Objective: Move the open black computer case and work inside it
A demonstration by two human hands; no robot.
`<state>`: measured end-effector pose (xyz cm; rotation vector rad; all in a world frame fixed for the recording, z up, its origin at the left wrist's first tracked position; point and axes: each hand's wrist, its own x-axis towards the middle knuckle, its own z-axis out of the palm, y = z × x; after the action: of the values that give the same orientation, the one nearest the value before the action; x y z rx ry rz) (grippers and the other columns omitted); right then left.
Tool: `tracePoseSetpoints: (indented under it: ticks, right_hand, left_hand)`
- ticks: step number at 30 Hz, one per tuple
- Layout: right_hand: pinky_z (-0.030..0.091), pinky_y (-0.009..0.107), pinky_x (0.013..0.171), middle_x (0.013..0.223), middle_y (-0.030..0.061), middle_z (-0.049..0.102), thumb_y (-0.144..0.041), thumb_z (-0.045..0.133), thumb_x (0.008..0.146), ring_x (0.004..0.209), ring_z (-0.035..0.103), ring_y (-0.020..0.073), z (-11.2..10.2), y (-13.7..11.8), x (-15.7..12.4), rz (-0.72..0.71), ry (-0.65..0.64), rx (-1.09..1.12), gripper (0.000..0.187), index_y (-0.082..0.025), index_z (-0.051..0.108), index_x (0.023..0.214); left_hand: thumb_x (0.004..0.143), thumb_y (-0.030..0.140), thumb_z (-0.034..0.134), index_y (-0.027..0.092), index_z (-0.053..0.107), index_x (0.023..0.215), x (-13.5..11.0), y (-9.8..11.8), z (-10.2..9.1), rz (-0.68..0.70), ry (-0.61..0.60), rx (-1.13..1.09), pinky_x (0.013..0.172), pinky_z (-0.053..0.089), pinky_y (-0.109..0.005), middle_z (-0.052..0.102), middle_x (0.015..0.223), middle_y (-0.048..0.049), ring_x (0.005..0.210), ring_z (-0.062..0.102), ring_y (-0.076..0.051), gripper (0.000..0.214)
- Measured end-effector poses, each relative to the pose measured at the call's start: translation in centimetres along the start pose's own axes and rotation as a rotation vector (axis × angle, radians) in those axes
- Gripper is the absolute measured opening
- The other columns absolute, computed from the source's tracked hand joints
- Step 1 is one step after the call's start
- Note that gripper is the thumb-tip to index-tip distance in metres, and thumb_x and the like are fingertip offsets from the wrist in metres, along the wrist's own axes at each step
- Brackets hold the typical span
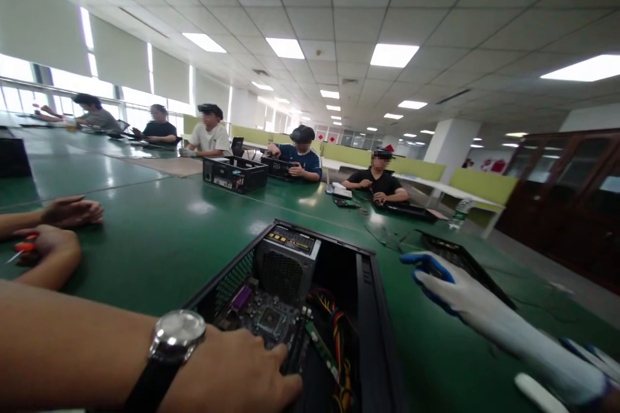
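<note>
- left hand (232, 377), bare with a wristwatch, rests fingers flat and together on the open black metal computer case (300, 310) on the green table (155, 239)
- right hand (484, 316) in a white glove with blue fingertips, fingers stretched out over the table beside the case, holding nothing

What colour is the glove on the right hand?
White with blue fingertips; the right hand shows it clearest in the head view, beside the open computer case.

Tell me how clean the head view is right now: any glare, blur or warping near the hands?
Head view: ceiling panels throw pale glare patches on the green table; wide-angle warping bends ceiling lines and stretches the gloved right hand at the edge. The left hand and its wristwatch look slightly soft, while the open computer case interior is dim but readable.
</note>
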<state>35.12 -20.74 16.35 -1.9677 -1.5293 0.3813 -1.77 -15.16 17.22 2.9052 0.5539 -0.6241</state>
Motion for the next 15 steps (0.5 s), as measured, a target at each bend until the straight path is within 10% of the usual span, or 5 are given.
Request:
tracePoseSetpoints:
  ticks: [7,15]
  right_hand:
    - [0.046,0.029,0.072,0.100,0.0050,0.071,-0.034,0.057,0.092,0.081,0.062,0.0183,5.2,-16.5,-0.5,-0.567,-0.528,-0.421,0.022,-0.021,0.068,0.106]
    - [0.047,0.027,0.060,0.087,0.0017,0.072,-0.022,0.077,0.073,0.074,0.066,0.0200,19.4,-20.9,-0.7,-0.951,-0.978,-0.591,0.022,-0.020,0.074,0.095]
  left_hand:
    - [0.066,0.050,0.090,0.028,0.057,0.131,-5.2,-5.5,-6.3,0.071,0.296,-0.002,0.083,0.054,-0.034,0.065,0.117,-0.0048,0.096,0.067,-0.029,0.076]
    - [0.062,0.049,0.091,0.038,0.050,0.142,-9.1,-7.1,-4.8,0.053,0.369,0.122,0.092,0.054,-0.031,0.056,0.139,-0.0025,0.110,0.064,-0.029,0.091]
